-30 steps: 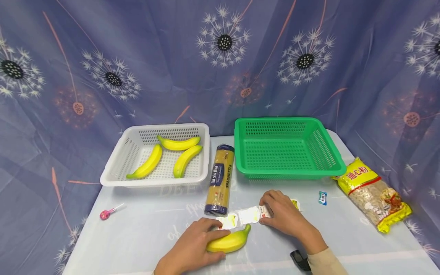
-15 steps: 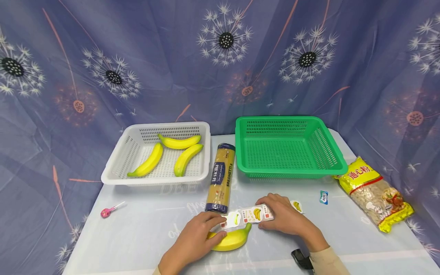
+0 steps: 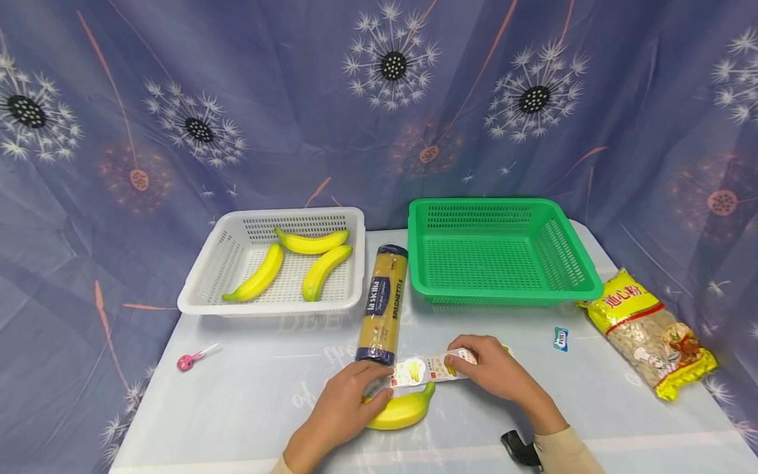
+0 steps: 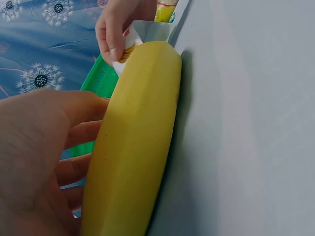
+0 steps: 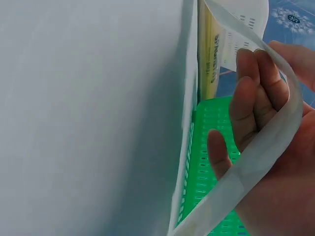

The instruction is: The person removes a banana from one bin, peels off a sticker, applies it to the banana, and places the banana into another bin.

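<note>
A strip of banana stickers (image 3: 435,370), white with yellow banana pictures and small print, stretches between the two hands in the head view. Its left end sits at the index fingertip of my left hand (image 3: 340,405), which holds it there. That hand's thumb overlaps a yellow banana (image 3: 405,411) lying on the table just below the strip. In the left wrist view the banana (image 4: 133,128) covers the fingertips. My right hand (image 3: 494,368) pinches the strip farther right, thumb on top. The right wrist view has the pale backing (image 5: 256,167) curving across the palm.
Three bananas lie in a white basket (image 3: 192,289); a green basket (image 3: 503,263) stands to its right. A spaghetti pack (image 3: 383,306) lies between them. A lollipop (image 3: 186,361) is at left, a small candy (image 3: 560,339), a yellow pasta bag (image 3: 651,336) and a black object (image 3: 518,447) at right.
The strip has turned from mostly blank glare to showing its banana pictures, and has slid slightly. The left fingertips have shifted toward its end; the right thumb now lies on top of it.
</note>
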Demonstrator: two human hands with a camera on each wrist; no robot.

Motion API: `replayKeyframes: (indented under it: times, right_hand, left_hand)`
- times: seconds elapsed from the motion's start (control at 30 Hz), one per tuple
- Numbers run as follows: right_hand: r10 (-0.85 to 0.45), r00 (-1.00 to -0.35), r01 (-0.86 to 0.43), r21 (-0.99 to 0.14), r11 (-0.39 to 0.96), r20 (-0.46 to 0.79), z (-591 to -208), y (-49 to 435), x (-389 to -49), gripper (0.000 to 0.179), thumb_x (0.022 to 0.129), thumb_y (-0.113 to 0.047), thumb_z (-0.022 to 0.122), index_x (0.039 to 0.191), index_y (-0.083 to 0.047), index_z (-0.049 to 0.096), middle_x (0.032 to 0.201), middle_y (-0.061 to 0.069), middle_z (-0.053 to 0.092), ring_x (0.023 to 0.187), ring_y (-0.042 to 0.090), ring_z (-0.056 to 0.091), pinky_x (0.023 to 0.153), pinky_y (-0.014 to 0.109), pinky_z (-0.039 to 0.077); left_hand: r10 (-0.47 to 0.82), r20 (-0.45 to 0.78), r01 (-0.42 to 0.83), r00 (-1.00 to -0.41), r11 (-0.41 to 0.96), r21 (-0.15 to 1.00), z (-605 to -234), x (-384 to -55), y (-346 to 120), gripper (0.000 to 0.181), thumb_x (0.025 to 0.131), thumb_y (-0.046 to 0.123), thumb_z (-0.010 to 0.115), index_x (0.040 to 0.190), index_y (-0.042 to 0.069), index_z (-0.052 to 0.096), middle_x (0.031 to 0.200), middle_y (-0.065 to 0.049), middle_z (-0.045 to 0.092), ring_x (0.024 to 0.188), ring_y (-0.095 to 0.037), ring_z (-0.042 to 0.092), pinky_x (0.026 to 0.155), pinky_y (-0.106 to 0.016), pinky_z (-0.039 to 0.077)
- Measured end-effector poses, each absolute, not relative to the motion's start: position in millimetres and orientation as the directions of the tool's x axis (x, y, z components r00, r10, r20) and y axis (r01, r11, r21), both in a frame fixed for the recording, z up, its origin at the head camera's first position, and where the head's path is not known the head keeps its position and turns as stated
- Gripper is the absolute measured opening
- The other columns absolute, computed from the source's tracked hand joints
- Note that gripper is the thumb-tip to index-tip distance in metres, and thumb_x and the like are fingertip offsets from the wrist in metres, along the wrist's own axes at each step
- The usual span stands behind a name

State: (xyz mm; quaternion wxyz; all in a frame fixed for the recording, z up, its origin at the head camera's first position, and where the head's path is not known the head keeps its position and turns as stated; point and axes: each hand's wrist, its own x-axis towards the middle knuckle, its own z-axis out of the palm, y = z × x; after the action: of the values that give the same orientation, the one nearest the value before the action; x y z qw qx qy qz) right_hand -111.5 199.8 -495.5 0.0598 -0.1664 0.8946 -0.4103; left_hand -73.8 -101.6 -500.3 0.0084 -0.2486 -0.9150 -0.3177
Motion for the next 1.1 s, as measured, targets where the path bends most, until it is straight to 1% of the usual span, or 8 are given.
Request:
replayKeyframes:
  times: [0.1, 0.2, 0.33, 0.47, 0.63, 0.8, 0.93, 1.1]
  right_hand:
    - [-0.327, -0.944, -0.242, -0.767, 0.594, 0.045, -492, 197, -110, 0.011, 0.088, -0.039, 0.069, 0.093, -0.029, 0.070, 0.089, -0.015, 0.064, 0.076, 0.008, 0.058, 0.066, 0.028, 0.048]
    - [-0.314, -0.947, -0.239, -0.788, 0.567, 0.062, -490, 196, -110, 0.009, 0.087, -0.035, 0.071, 0.092, -0.027, 0.071, 0.088, -0.013, 0.064, 0.075, 0.011, 0.058, 0.063, 0.028, 0.048]
    - [-0.303, -0.950, -0.241, -0.807, 0.540, 0.081, -487, 196, -109, 0.007, 0.088, -0.031, 0.071, 0.091, -0.025, 0.071, 0.088, -0.011, 0.064, 0.075, 0.012, 0.057, 0.065, 0.028, 0.047]
    - [-0.294, -0.954, -0.218, -0.821, 0.527, 0.065, -484, 197, -108, 0.006, 0.088, -0.033, 0.071, 0.090, -0.027, 0.071, 0.088, -0.011, 0.065, 0.076, 0.013, 0.057, 0.065, 0.028, 0.047]
    - [-0.301, -0.952, -0.202, -0.844, 0.497, 0.051, -478, 197, -105, 0.008, 0.089, -0.036, 0.069, 0.090, -0.028, 0.070, 0.086, -0.009, 0.066, 0.071, 0.013, 0.057, 0.061, 0.028, 0.048]
    - [-0.309, -0.949, -0.199, -0.876, 0.439, 0.061, -472, 198, -103, 0.006, 0.091, -0.031, 0.067, 0.091, -0.026, 0.069, 0.083, -0.006, 0.066, 0.067, 0.013, 0.056, 0.057, 0.028, 0.048]
    - [-0.329, -0.942, -0.205, -0.892, 0.402, 0.068, -469, 199, -102, 0.005, 0.093, -0.028, 0.066, 0.092, -0.023, 0.069, 0.082, -0.003, 0.066, 0.064, 0.013, 0.055, 0.054, 0.028, 0.047]
    - [-0.362, -0.929, -0.221, -0.907, 0.359, 0.083, -468, 197, -100, 0.005, 0.093, -0.020, 0.065, 0.093, -0.018, 0.069, 0.082, -0.002, 0.067, 0.063, 0.011, 0.055, 0.053, 0.027, 0.047]
  left_hand:
    - [0.449, 0.171, 0.456, -0.877, 0.664, 0.593, -501, -73, -102, 0.034, 0.091, 0.043, 0.064, 0.118, 0.023, 0.067, 0.117, 0.014, 0.059, 0.106, -0.009, 0.057, 0.086, -0.036, 0.050]
    - [0.475, 0.182, 0.482, -0.861, 0.646, 0.593, -502, -72, -103, 0.035, 0.090, 0.048, 0.064, 0.116, 0.025, 0.067, 0.115, 0.014, 0.060, 0.104, -0.007, 0.057, 0.086, -0.034, 0.050]
    - [0.523, 0.233, 0.551, -0.820, 0.609, 0.571, -505, -70, -105, 0.032, 0.085, 0.051, 0.067, 0.106, 0.027, 0.071, 0.102, 0.016, 0.063, 0.093, -0.004, 0.058, 0.080, -0.029, 0.050]
    - [0.538, 0.272, 0.584, -0.798, 0.575, 0.573, -507, -70, -106, 0.023, 0.085, 0.049, 0.069, 0.092, 0.027, 0.071, 0.086, 0.019, 0.060, 0.077, -0.001, 0.055, 0.071, -0.022, 0.048]
    - [0.520, 0.275, 0.569, -0.809, 0.576, 0.587, -509, -71, -105, 0.018, 0.085, 0.049, 0.069, 0.084, 0.030, 0.067, 0.079, 0.023, 0.055, 0.070, 0.002, 0.050, 0.066, -0.018, 0.045]
    - [0.494, 0.285, 0.559, -0.822, 0.598, 0.574, -513, -71, -101, 0.020, 0.086, 0.050, 0.068, 0.081, 0.031, 0.063, 0.077, 0.022, 0.051, 0.068, 0.002, 0.047, 0.061, -0.016, 0.042]
    - [0.467, 0.308, 0.554, -0.829, 0.610, 0.567, -514, -69, -100, 0.021, 0.087, 0.048, 0.067, 0.085, 0.027, 0.064, 0.081, 0.019, 0.053, 0.071, 0.000, 0.049, 0.062, -0.016, 0.043]
    - [0.423, 0.335, 0.538, -0.842, 0.611, 0.580, -511, -70, -99, 0.030, 0.090, 0.046, 0.064, 0.103, 0.019, 0.065, 0.098, 0.015, 0.059, 0.085, -0.005, 0.056, 0.073, -0.024, 0.049]
